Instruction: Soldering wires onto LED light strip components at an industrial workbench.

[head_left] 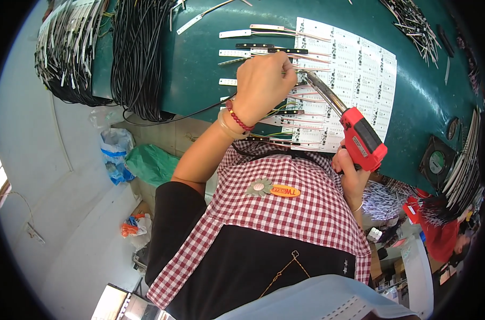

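Observation:
My left hand is closed in a pinch over the left edge of a white circuit board panel. Whatever its fingertips hold is hidden behind them. A black cable runs from the left to beneath my left wrist. My right hand grips a red and black soldering gun, whose metal tip points at the panel just beside my left fingertips. Several small LED strips, white and black, lie along the panel's left side, with thin wires reaching onto it.
Bundles of black cables hang over the green table at the left. More cut wires lie at the far right. A black fan stands near the right edge. A green bag lies below the table; a person in red is at lower right.

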`<move>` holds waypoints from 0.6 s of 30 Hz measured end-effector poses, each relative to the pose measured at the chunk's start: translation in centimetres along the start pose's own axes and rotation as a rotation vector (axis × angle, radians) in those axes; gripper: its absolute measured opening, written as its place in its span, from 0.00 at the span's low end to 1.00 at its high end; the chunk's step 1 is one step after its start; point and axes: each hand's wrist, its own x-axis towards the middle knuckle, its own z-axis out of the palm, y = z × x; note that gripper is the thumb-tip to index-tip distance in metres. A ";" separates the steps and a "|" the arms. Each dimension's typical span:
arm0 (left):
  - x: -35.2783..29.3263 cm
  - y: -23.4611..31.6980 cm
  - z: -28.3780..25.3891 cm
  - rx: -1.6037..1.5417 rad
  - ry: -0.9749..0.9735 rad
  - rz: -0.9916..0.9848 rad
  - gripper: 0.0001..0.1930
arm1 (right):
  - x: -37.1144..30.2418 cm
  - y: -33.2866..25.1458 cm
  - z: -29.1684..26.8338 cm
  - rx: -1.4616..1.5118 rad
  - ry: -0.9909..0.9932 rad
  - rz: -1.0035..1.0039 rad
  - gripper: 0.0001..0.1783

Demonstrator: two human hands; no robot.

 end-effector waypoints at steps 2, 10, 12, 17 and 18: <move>0.0 0.0 0.0 0.000 0.003 0.002 0.05 | 0.1 0.0 -0.2 -0.018 -0.036 -0.010 0.13; 0.1 -0.1 0.2 0.013 0.000 0.018 0.05 | -0.1 0.3 -0.2 -0.069 0.019 -0.101 0.17; 0.1 0.0 0.1 0.006 -0.008 0.011 0.05 | -0.1 1.0 -0.7 -0.104 0.020 -0.157 0.18; 0.0 0.0 0.1 0.016 0.005 0.014 0.06 | 0.0 0.8 -0.3 -0.154 0.020 -0.140 0.16; 0.0 -0.1 0.2 0.004 0.008 0.020 0.06 | 0.0 0.7 -0.1 -0.136 0.037 -0.131 0.15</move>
